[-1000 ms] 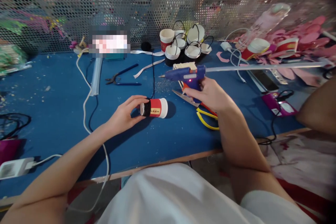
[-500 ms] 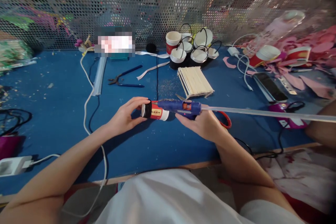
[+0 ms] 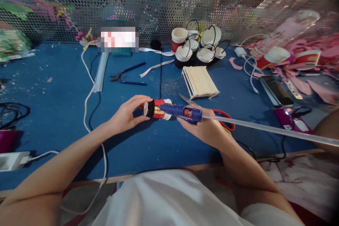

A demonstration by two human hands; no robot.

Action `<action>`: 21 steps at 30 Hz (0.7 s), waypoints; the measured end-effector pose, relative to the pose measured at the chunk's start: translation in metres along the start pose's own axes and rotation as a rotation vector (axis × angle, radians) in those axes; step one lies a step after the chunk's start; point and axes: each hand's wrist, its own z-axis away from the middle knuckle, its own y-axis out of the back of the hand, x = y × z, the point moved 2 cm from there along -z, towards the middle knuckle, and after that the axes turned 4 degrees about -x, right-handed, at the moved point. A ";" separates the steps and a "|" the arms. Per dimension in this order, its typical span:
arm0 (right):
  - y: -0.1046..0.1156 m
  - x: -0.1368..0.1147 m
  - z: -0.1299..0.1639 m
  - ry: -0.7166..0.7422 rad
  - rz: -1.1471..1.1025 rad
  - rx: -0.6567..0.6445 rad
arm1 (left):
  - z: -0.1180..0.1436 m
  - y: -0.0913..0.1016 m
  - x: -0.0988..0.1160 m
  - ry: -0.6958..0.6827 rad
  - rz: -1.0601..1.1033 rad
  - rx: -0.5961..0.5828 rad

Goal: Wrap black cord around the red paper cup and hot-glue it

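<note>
My left hand (image 3: 129, 114) grips a small red and white paper cup (image 3: 159, 114) lying on its side, fingers around the end wrapped in black cord (image 3: 150, 108). In my right hand (image 3: 205, 129) is a blue glue gun (image 3: 182, 111), its nozzle over the red side of the cup. From the gun's back a long clear glue stick (image 3: 265, 129) sticks out to the right. Whether the nozzle touches the cup I cannot tell. Red-handled scissors (image 3: 227, 116) lie beside and partly behind my right hand, one blade showing above the gun.
Pliers (image 3: 127, 74) and spare glue sticks (image 3: 101, 72) lie left of centre. Several paper cups with black cord handles (image 3: 205, 55) stand at the back, behind a bundle of wooden sticks (image 3: 201, 82). A phone (image 3: 277, 90) lies right. A white cable (image 3: 86, 109) crosses the table.
The glue gun's nozzle has dropped from the cup's upper edge onto its red side, and the glue stick's far end tilts lower. The view has shifted slightly. Both hands keep their hold.
</note>
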 end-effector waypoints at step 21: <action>0.001 0.001 0.006 0.069 0.069 -0.103 | 0.001 0.000 0.003 0.027 -0.044 0.002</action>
